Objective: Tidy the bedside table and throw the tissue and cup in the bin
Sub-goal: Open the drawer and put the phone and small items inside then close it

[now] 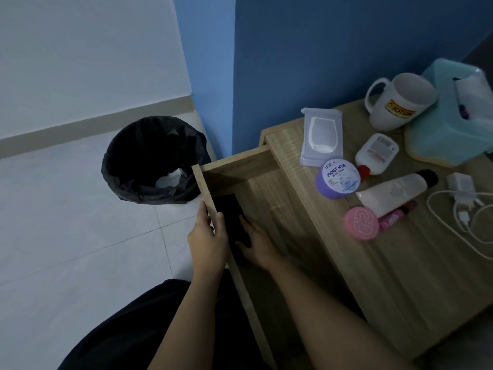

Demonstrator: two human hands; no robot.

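Observation:
The wooden bedside table (pixel 400 263) has its drawer (pixel 240 162) pulled out. My left hand (pixel 206 240) grips the drawer's front panel. Inside the drawer, my right hand (pixel 257 243) rests on a flat black object (pixel 229 212) that lies against the front panel. A bin (pixel 153 160) lined with a black bag stands on the floor to the left, with white paper inside. A white mug (pixel 397 102) stands at the back of the tabletop. Beside it is a teal tissue box (pixel 453 116).
On the tabletop lie a wet-wipe pack (pixel 320 136), a purple cream jar (pixel 337 178), a small white bottle (pixel 376 153), a white tube (pixel 394 190), a pink round case (pixel 361 222), a pink stick (pixel 397 213) and a white charger with cable (pixel 462 198). A blue wall stands behind.

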